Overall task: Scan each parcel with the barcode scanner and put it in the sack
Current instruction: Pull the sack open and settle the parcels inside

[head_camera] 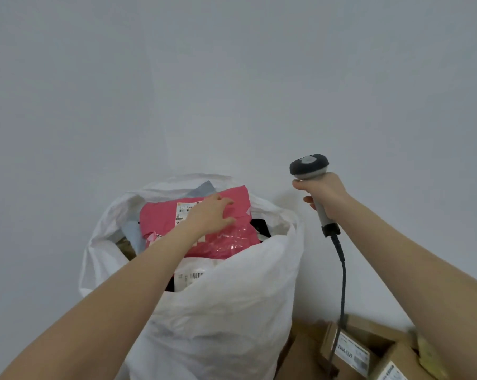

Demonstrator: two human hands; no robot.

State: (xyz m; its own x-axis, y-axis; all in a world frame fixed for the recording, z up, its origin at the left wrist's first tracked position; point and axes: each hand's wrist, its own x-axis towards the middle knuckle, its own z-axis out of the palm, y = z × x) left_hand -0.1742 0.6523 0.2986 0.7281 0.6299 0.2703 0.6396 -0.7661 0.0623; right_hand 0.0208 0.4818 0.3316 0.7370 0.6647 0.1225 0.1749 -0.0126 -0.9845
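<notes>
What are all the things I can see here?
sack: one, white, centre, open and full
pink parcel: one, pink, on top in the sack
white parcel: one, white with a barcode label, under the pink parcel
grey parcel: one, pale grey-blue, behind the pink parcel
boxes: at least three, brown, bottom right beside the sack
scanner: one, grey and black, right of the sack
cable: one, black, hanging from the scanner
left hand: rests on the pink parcel
right hand: grips the scanner
</notes>
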